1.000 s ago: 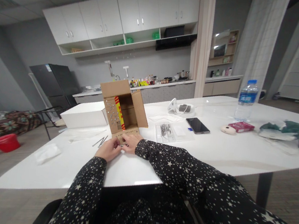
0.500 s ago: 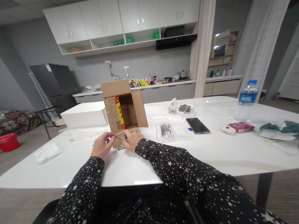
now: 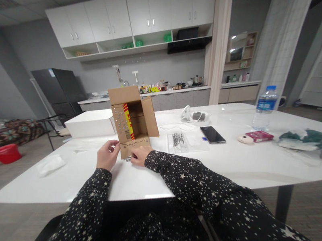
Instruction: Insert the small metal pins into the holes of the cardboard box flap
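Observation:
An open cardboard box (image 3: 143, 124) stands on the white table, a yellow-and-red strip of tape (image 3: 128, 120) along its opening. Small shiny studs dot its left flap (image 3: 120, 121); rows of dark dots cross the front flap (image 3: 137, 145). My left hand (image 3: 108, 155) is closed in a pinch at the front flap's left edge; what its fingertips hold is too small to tell. My right hand (image 3: 141, 156) lies over the flap's lower part, fingers bent down and closed beside small metal pieces (image 3: 128, 158). Anything between those fingers is hidden.
Right of the box lie a clear case (image 3: 178, 142) of small metal parts and a phone (image 3: 213, 135). A water bottle (image 3: 264, 108), a pink box (image 3: 259, 136) and a green bundle (image 3: 303, 139) are farther right. A white box (image 3: 90, 123) and crumpled tissue (image 3: 50, 165) are left.
My right hand has slid down the front flap toward the metal pieces, uncovering more dots. My left hand has drawn slightly left, to the flap's edge. The box stays in place.

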`<state>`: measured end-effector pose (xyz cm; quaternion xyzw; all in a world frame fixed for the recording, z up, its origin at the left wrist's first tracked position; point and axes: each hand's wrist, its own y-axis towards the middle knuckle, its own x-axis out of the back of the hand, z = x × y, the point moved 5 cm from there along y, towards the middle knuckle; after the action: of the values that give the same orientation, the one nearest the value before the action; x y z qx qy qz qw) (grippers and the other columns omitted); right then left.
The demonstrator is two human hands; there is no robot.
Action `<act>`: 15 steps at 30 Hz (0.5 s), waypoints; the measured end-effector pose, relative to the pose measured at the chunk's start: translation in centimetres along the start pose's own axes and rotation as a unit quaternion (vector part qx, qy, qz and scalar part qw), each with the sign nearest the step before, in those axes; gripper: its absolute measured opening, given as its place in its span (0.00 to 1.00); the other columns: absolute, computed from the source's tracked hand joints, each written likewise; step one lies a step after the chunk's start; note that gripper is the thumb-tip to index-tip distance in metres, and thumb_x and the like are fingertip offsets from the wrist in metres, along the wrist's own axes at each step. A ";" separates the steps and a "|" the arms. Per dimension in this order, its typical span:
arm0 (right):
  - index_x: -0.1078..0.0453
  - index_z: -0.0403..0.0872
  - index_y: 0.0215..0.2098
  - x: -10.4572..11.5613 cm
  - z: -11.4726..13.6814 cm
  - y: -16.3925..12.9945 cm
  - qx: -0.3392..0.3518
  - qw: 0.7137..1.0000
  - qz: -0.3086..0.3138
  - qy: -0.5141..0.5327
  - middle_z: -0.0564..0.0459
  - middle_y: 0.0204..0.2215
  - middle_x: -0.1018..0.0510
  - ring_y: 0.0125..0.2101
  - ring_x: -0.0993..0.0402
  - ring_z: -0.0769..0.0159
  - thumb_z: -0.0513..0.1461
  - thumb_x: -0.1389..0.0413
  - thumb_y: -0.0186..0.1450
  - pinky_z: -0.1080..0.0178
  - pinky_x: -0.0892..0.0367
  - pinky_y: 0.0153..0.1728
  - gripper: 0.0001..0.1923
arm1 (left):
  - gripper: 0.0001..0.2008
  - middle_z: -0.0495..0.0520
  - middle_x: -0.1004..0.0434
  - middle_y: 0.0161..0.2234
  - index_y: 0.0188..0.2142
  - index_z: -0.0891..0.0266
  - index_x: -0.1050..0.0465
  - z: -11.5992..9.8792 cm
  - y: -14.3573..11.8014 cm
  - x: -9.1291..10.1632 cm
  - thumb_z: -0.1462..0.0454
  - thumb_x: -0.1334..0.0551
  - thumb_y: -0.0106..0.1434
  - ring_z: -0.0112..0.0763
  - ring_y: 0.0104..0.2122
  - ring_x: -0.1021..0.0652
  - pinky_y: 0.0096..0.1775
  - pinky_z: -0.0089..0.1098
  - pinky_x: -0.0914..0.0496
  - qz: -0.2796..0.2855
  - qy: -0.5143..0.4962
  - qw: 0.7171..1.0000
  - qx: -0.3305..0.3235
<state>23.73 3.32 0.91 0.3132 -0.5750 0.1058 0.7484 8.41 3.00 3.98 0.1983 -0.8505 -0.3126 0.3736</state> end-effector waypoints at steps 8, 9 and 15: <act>0.30 0.48 0.36 0.4 0.1 -0.2 -0.003 1.000 0.002 0.001 0.49 0.33 0.23 0.31 0.28 0.61 0.48 0.53 0.60 0.64 0.41 0.28 0.16 | 0.11 0.49 0.24 0.29 0.34 0.60 0.28 0.0 -0.1 -0.4 0.58 0.43 0.55 0.24 0.23 0.30 0.29 0.27 0.34 0.012 0.002 1.000 -0.016; 0.30 0.48 0.36 0.3 0.1 -0.2 -0.003 1.000 0.001 0.001 0.49 0.33 0.23 0.31 0.28 0.61 0.48 0.53 0.60 0.64 0.41 0.28 0.16 | 0.11 0.49 0.24 0.29 0.34 0.60 0.28 0.0 -0.1 -0.4 0.58 0.43 0.55 0.24 0.23 0.30 0.29 0.27 0.34 0.013 0.004 1.000 -0.018; 0.30 0.48 0.35 0.0 0.0 0.0 0.001 1.000 -0.005 0.002 0.50 0.31 0.23 0.30 0.28 0.61 0.49 0.53 0.59 0.65 0.42 0.26 0.16 | 0.11 0.49 0.25 0.29 0.34 0.60 0.28 -0.1 0.0 -0.7 0.58 0.43 0.55 0.24 0.23 0.31 0.29 0.27 0.35 0.023 0.017 0.999 -0.029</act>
<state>23.73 3.34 0.88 0.3166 -0.5719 0.1032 0.7497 8.95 3.36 3.68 0.1727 -0.8388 -0.3251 0.4012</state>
